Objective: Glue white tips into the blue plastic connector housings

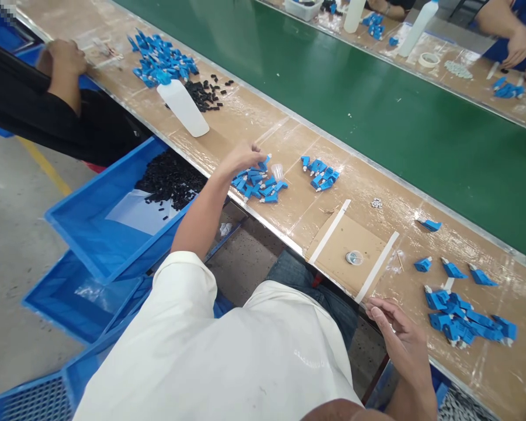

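Note:
My left hand (244,158) reaches over a pile of blue plastic parts (249,186) with pale tips. Its fingers pinch one blue plastic part (264,164) at the pile's upper edge. Close by is a small clear plastic cup (277,172). At the table's front edge, my right hand (397,330) is closed, thumb against fingers; whatever lies between the fingertips is too small to make out. In front of it, a small round dish (354,258) sits on a cardboard sheet (344,237) with white tape strips. Right of that hand lies another heap of blue parts (464,318).
A translucent bottle (184,108) stands by black pieces (206,95) and a large blue pile (162,58). Blue bins (92,234) flank me on the left, near a co-worker's arm (65,76). The green belt (311,88) runs beyond the table; people sit across it.

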Tool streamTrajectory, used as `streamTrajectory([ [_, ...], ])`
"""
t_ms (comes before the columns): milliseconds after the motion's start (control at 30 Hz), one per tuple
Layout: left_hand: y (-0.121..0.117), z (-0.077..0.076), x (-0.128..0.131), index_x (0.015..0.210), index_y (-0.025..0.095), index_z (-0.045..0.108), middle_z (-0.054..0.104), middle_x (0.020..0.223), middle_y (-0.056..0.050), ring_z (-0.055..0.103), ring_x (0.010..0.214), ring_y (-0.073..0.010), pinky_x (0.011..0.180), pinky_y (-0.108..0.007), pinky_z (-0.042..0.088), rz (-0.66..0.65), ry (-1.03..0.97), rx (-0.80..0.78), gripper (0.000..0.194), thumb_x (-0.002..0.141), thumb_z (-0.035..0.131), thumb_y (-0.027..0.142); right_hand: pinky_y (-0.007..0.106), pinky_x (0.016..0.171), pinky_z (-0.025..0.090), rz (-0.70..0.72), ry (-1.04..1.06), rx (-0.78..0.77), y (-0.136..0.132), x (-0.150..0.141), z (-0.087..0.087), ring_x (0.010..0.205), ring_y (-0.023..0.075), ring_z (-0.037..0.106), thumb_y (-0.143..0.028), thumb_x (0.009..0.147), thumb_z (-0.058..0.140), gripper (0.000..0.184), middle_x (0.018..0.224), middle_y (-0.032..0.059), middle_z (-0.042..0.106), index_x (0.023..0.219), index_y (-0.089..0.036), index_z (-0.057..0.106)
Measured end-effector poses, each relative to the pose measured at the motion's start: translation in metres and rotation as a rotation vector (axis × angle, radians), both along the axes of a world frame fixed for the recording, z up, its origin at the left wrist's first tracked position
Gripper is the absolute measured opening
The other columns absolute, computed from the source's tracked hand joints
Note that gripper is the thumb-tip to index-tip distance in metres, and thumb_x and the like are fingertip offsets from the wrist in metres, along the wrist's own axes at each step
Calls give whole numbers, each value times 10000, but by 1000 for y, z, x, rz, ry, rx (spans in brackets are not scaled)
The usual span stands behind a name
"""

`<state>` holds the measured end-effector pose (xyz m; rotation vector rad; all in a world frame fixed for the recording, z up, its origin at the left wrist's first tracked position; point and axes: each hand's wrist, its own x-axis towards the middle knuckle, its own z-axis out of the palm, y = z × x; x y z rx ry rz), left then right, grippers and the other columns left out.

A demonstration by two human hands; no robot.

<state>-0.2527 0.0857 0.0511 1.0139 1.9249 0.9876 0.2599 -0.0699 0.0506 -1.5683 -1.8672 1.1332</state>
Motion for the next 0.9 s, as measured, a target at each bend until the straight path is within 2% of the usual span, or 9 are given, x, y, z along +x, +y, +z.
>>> streamTrajectory([
  [67,-9,3,-3,697,140,660,600,622,-8,577,623,-126,630,-224,467,1,-311,88,81,616,669,136,285,716,652,-9,20,-27,-1,0,-2,803,215,766,-580,897,670,360,918,68,784,952,-247,798],
  [167,-25,5,5,731,117,674,632,665,-28,588,602,-109,607,-206,494,-61,-581,120,117,632,632,165,291,738,650,-42,29,-48,-2,-2,-4,830,214,760,-577,904,670,353,957,63,777,966,-252,792],
  [233,-35,2,17,750,116,670,648,690,-42,615,622,-123,610,-216,517,-106,-692,143,130,650,633,190,295,772,646,-43,39,-36,-1,-6,-4,843,210,757,-570,908,675,342,973,59,774,974,-255,793],
  [367,-53,-5,40,797,123,655,651,709,-50,648,647,-143,614,-230,536,-165,-932,173,142,673,670,187,304,782,640,43,52,-21,4,-16,-2,833,213,761,-555,910,681,328,946,63,779,973,-255,799],
  [533,-60,-7,56,844,125,675,667,752,-49,656,658,-132,638,-227,555,-192,-1069,179,174,677,672,175,300,735,632,67,27,16,9,-24,2,803,212,758,-540,924,671,311,907,63,777,955,-257,798],
  [633,-47,-7,56,853,120,690,676,755,-43,664,669,-125,611,-200,545,-196,-1005,161,178,680,689,162,298,739,635,62,34,13,9,-24,3,814,213,759,-539,923,671,313,918,65,779,959,-256,798],
  [767,-7,-6,53,806,103,697,673,709,-27,615,596,-83,562,-147,519,-161,-822,184,127,681,676,89,289,745,638,36,36,10,4,-21,3,830,211,755,-532,911,681,304,921,64,780,948,-256,804],
  [900,23,-3,62,803,111,680,697,769,-71,650,654,-101,522,-128,507,-161,-1002,127,73,779,614,132,307,756,651,-37,52,-12,-3,-16,3,833,227,762,-547,887,696,327,932,76,784,932,-247,816],
])
